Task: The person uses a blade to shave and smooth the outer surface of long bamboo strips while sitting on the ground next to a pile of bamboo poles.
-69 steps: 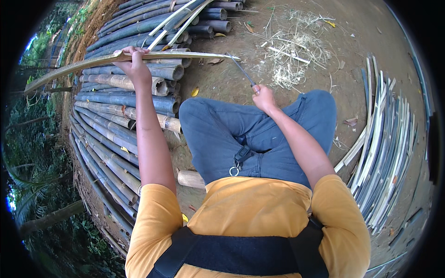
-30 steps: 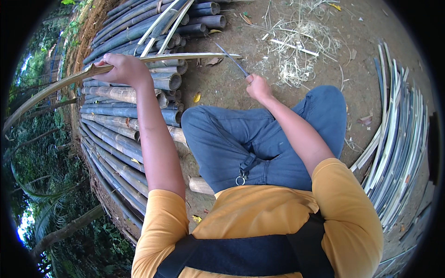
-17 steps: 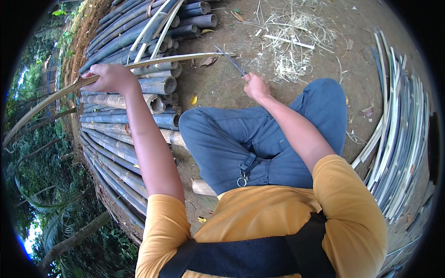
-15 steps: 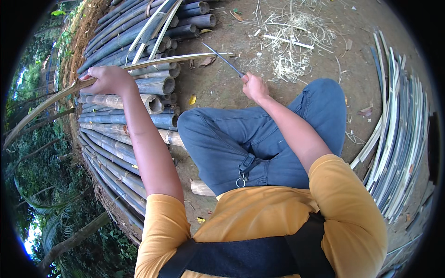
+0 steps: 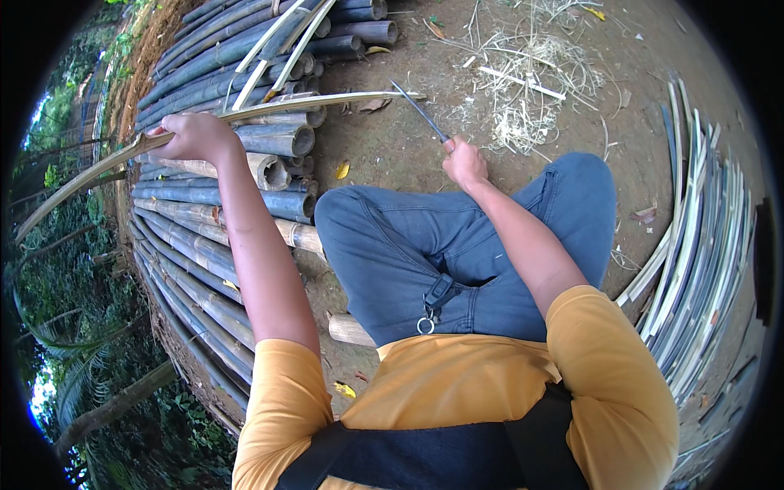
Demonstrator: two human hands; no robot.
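My left hand is closed around a long, pale bamboo strip, held out over the poles at the left. The strip bends down toward the far left and its other end reaches in front of me. In my right hand is a knife, gripped by its handle, most of which my fingers hide. Its narrow dark blade points away and to the left, and its tip lies by the strip's right end in the picture; I cannot tell whether the two touch.
Stacked bamboo poles lie along the left, with several split strips on top. Pale shavings are heaped on the dirt ahead. A bundle of split strips lies at the right. My crossed legs are in front of me.
The right hand and knife have moved a little right, and the blade tip is now beside the strip's end. The left hand keeps its hold on the strip, almost unmoved. The view has shifted slightly.
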